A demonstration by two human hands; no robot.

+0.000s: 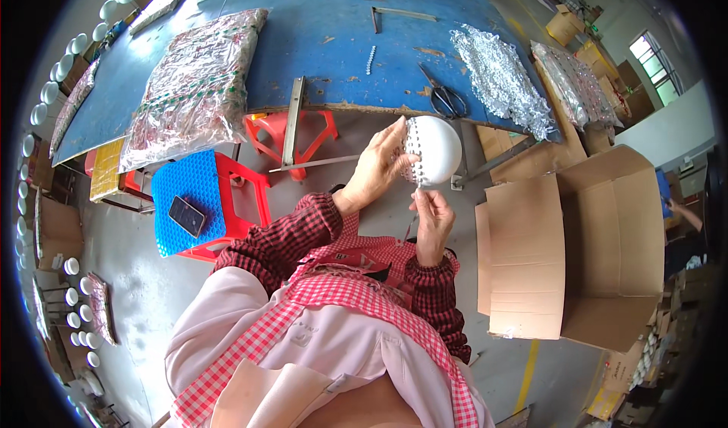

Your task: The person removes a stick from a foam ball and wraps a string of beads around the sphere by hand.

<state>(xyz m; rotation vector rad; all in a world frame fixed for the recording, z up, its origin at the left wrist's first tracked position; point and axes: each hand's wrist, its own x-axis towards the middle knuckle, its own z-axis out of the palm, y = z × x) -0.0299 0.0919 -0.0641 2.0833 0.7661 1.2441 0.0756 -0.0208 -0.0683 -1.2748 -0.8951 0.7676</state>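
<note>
In front of me, just off the near edge of the blue table (334,41), is a smooth white ball (443,149). My left hand (379,164) grips its left side, fingers and thumb pressed over rows of small silvery beads (412,144) that lie against the ball. Below the ball my right hand (434,219) is closed in a pinch at the lower end of the beads. What exactly sits between those fingertips is too small to make out. Black-handled scissors (447,102) lie on the table edge just beyond the ball.
On the table lie a pile of silvery bead strands (504,79), a short bead strip (371,60) and a large plastic-wrapped bundle (201,79). An open cardboard box (523,253) stands at right. A phone (187,216) rests on a blue-topped red stool (243,193) at left.
</note>
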